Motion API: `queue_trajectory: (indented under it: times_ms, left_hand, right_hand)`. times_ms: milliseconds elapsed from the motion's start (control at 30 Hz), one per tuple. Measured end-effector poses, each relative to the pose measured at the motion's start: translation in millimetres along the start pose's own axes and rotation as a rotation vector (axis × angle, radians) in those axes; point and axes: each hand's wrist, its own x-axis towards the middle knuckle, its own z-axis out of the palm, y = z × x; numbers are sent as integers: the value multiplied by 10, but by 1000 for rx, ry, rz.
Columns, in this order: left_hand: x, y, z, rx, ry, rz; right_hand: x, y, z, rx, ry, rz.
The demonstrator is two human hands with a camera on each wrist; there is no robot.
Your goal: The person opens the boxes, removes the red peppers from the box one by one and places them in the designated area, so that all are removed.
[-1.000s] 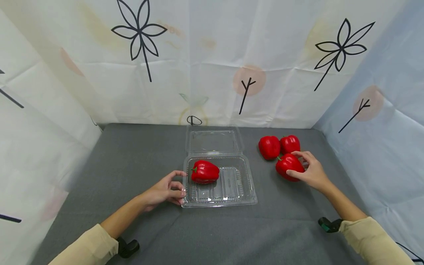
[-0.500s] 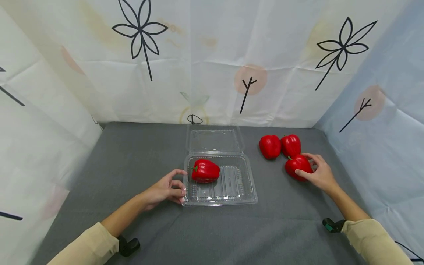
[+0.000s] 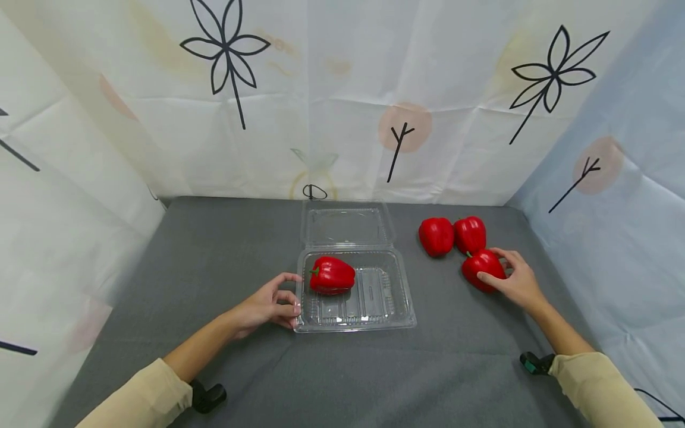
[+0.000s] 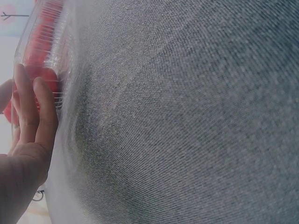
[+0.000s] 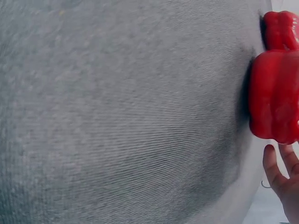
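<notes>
A clear plastic clamshell container (image 3: 374, 324) lies with its lid folded back on the grey cloth. Inside it, towards the left, is a red bell pepper (image 3: 332, 276) on its side. My left hand (image 3: 270, 306) touches the container's left wall with its fingertips; in the left wrist view its fingers (image 4: 44, 109) lie fairly straight along the outside. On the right, my right hand (image 3: 512, 282) holds another red bell pepper (image 3: 480, 268), thumb at the front and fingers behind. In the right wrist view, this pepper (image 5: 275, 95) sits close over the cloth.
Two more red peppers, a left one (image 3: 436, 236) and a right one (image 3: 470, 234), stand just behind the held one. A printed white curtain (image 3: 342, 119) encloses the back and sides of the grey table (image 3: 225, 249). A dark cable (image 3: 660, 401) shows at the lower right.
My right hand has shifted right with its pepper in the first half second, then almost stopped. The left hand and the container have stayed in place.
</notes>
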Motion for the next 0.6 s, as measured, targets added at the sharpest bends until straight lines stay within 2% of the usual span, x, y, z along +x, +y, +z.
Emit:
queue_trajectory:
  times_ms: [367,600]
  left_hand:
    - [-9,6,4,-11,-10,16]
    - [-12,8,4,-9,-11,18]
  right_hand:
    - [-16,-64,-58,-15,-35,7]
    - [15,-209,-45,-33,14,31]
